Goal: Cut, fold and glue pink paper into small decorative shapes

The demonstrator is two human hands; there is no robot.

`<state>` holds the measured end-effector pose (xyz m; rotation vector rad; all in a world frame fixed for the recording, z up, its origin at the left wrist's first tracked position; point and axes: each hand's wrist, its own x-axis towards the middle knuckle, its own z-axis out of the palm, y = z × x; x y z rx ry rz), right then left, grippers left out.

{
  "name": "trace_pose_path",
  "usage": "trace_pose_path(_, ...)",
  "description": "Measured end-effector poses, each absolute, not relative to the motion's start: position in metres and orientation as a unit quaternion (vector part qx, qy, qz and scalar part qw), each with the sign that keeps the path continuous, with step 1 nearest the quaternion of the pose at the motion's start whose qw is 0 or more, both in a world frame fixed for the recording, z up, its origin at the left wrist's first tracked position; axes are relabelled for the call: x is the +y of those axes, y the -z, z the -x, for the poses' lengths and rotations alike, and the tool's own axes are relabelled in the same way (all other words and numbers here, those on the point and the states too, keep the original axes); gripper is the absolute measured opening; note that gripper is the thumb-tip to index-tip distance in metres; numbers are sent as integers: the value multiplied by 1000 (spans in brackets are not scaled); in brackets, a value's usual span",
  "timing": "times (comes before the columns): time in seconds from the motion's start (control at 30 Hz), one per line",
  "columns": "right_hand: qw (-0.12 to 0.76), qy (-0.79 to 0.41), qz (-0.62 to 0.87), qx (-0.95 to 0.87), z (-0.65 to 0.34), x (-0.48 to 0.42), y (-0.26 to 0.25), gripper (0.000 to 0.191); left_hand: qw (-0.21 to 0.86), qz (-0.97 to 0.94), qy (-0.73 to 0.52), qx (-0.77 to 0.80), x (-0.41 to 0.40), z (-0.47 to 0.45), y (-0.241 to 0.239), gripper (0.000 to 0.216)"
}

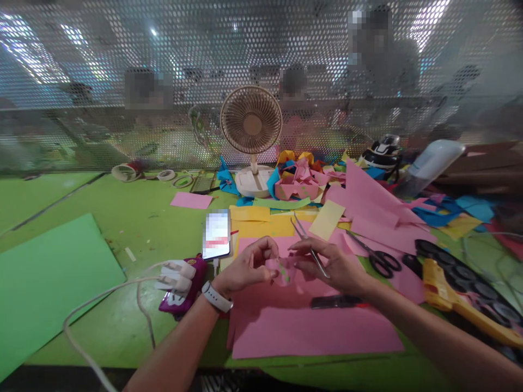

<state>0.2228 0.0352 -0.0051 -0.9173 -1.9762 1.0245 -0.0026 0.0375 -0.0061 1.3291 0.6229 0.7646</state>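
Note:
My left hand [250,268], with a white band at the wrist, pinches a small pink paper piece [281,279] bearing green bits. My right hand [337,268] is closed around metal tweezers [301,228], whose tips point up and away from the paper piece. The right fingertips are at that piece's right edge; whether they press on it I cannot tell. Beneath both hands lie large pink sheets [281,340]. A dark-bladed cutter [333,301] rests on them under my right forearm. Black-handled scissors [382,262] lie to the right of my right hand.
A fan [252,125] stands before the perforated screen. Paper scraps [300,177] pile beside it. At left are a phone [216,234], a power strip with plugs [180,280], trailing cables and a green sheet [57,283]. A yellow-handled tool [453,294] lies at right.

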Motion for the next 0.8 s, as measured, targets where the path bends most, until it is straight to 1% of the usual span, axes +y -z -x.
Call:
trace_pose_path(0.1,360,-430,363,-744,-223,36,4,22,660,-588,-361,296,38,2,6,28)
trace_pose_path(0.17,392,-460,370,-706,-225,39,4,21,616,-555,-439,344,42,1,7,31)
trace_pose_path(0.23,436,-483,375,-660,-228,44,5,23,571,-484,-529,400,45,1,8,30)
trace_pose_path(0.27,455,-490,377,-641,-229,45,6,23,569,-450,-547,418,47,0,9,30)
trace_pose_path(0.3,468,-494,379,-627,-229,47,6,25,584,-425,-545,426,47,-2,9,34)
trace_pose_path(0.37,479,-493,383,-617,-230,48,7,26,646,-420,-484,415,46,-7,11,42)
trace_pose_path(0.47,478,-483,382,-627,-226,47,8,24,678,-448,-425,398,40,-18,13,34)
trace_pose_path(0.57,468,-475,374,-645,-223,46,12,23,665,-457,-420,415,35,-27,17,28)
trace_pose_path(0.73,436,-465,390,-664,-221,46,16,25,621,-492,-418,445,34,-29,22,24)
trace_pose_path(0.8,441,-468,392,-658,-223,47,16,26,614,-501,-425,438,34,-28,22,22)
